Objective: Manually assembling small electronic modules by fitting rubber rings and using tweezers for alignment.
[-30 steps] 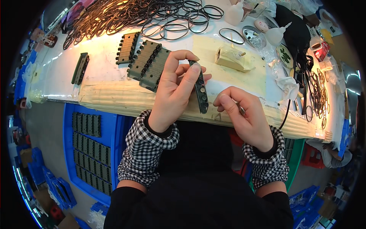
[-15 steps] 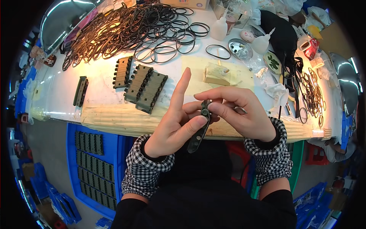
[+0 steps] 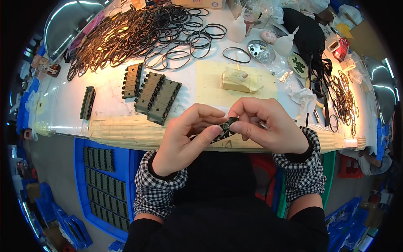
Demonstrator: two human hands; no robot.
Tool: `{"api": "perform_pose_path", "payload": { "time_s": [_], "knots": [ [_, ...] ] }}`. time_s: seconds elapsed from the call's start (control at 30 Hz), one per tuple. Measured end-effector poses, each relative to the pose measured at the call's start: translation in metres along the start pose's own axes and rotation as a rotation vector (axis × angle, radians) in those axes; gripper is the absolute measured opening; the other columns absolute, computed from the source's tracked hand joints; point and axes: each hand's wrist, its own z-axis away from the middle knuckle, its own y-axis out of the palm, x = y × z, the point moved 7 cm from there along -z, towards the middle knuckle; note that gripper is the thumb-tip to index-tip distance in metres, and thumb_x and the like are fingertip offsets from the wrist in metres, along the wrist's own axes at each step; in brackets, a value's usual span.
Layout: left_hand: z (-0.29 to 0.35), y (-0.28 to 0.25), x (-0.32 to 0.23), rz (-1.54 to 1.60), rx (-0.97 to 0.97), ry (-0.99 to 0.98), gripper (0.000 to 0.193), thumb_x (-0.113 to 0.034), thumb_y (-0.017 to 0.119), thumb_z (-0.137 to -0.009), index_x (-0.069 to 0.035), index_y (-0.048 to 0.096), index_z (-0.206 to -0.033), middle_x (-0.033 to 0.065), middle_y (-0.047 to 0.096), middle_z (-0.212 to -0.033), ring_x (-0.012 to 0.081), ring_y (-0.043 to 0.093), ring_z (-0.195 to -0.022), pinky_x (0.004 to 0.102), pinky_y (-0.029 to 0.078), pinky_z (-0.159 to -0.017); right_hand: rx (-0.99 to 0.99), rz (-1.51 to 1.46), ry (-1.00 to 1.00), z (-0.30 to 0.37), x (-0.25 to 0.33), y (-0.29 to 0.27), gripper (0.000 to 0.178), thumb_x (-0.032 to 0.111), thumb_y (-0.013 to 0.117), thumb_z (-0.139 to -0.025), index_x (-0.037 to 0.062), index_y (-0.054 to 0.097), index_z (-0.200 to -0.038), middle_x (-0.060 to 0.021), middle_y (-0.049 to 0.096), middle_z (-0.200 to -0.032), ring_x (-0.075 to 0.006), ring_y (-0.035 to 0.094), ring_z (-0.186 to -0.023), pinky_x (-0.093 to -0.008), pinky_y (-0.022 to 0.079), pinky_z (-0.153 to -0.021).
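Observation:
Over the table's near edge, a small dark green part with knobs [image 3: 225,128] is pinched between my two hands. My left hand [image 3: 187,136] holds its lower left end between thumb and fingers, which cover much of it. The thumb and forefinger of my right hand [image 3: 268,128] close on its upper right end. Beyond my hands, several similar olive-green ribbed strips with black knobs [image 3: 157,98] lie side by side, and a shorter group of them [image 3: 132,80] is next to these. One more strip [image 3: 87,103] lies apart at the left.
A large heap of black rubber loops [image 3: 126,38] covers the back left. A tan block [image 3: 235,82] sits on yellowish paper, with white squeeze bottles [image 3: 237,30] and a round metal dish [image 3: 261,51] behind. Lower left, a blue crate [image 3: 79,185] holds rows of strips.
The held part has turned from hanging steeply to lying flatter. My left forefinger, raised before, has bent down toward the part, and both hands have drawn slightly apart.

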Motion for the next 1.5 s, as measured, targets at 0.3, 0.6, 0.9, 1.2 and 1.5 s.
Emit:
{"api": "perform_pose_path", "payload": {
  "time_s": [0.3,0.6,0.9,1.2,1.5],
  "knots": [
    [0.013,-0.002,-0.029,-0.518,-0.446,0.438,0.023,-0.005,0.074,-0.070,-0.003,0.068,-0.093,0.0061,0.066,-0.081,0.0222,0.061,-0.075,0.0358,0.047,-0.080,-0.176,0.185,-0.076,0.001,0.020,0.004,0.013,0.008,0.068,-0.086,0.0008,0.059,-0.091,0.0016,0.047,-0.055,-0.0057,0.040,-0.047,-0.0230,0.030,-0.045],
    [0.021,0.003,-0.028,-0.551,-0.539,0.394,0.026,-0.008,0.075,-0.065,-0.006,0.068,-0.091,0.0036,0.065,-0.079,0.0214,0.060,-0.073,0.0329,0.042,-0.072,-0.200,0.093,-0.102,0.006,0.013,0.006,0.014,0.005,0.069,-0.085,0.0013,0.062,-0.096,0.0002,0.055,-0.059,-0.0037,0.040,-0.045,-0.0206,0.031,-0.043],
    [0.024,0.011,-0.046,-0.951,-0.570,0.586,0.032,-0.011,0.076,-0.063,-0.007,0.070,-0.095,0.0003,0.060,-0.076,0.0193,0.055,-0.069,0.0326,0.041,-0.067,-0.264,0.203,-0.215,0.006,0.013,0.004,0.023,0.003,0.069,-0.084,0.0049,0.067,-0.107,-0.0013,0.058,-0.063,-0.0043,0.038,-0.044,-0.0220,0.031,-0.043],
    [0.026,0.012,-0.048,-0.953,-0.540,0.554,0.031,-0.005,0.076,-0.065,-0.005,0.070,-0.096,0.0047,0.062,-0.079,0.0214,0.056,-0.073,0.0321,0.043,-0.068,-0.257,0.204,-0.235,0.006,0.012,0.005,0.022,0.002,0.069,-0.084,0.0046,0.067,-0.106,-0.0005,0.057,-0.062,-0.0038,0.037,-0.043,-0.0218,0.031,-0.043],
    [0.024,0.011,-0.049,-0.908,-0.511,0.542,0.028,-0.005,0.074,-0.066,-0.005,0.068,-0.094,0.0051,0.062,-0.078,0.0216,0.056,-0.071,0.0314,0.042,-0.068,-0.214,0.121,-0.173,0.006,0.005,0.004,0.017,0.004,0.068,-0.086,0.0022,0.066,-0.102,0.0016,0.050,-0.057,-0.0018,0.035,-0.043,-0.0209,0.028,-0.043]
  ]
}}
